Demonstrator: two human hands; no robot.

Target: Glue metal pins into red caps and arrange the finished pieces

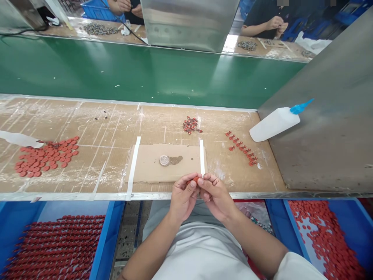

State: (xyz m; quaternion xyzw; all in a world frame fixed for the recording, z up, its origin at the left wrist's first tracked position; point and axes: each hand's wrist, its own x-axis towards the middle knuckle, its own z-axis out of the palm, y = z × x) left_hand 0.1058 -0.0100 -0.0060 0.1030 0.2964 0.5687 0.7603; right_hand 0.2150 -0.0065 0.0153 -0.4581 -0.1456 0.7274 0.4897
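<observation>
At the table's front edge, my left hand and my right hand meet, fingertips pinched round a small red disc. Fingers cover most of it, so I cannot tell whether another part is joined to it. Just beyond them lies a taped-down cardboard sheet with a small round dish and a wet-looking smear. Farther back is a little heap of dark red, shiny parts. To the right, red discs with upright stems form a slanting row.
A white squeeze bottle with a blue nozzle leans by the metal panel. Many red discs lie left, beside another white bottle. Blue bins with red parts flank my lap. Across the green divider, other people's hands work.
</observation>
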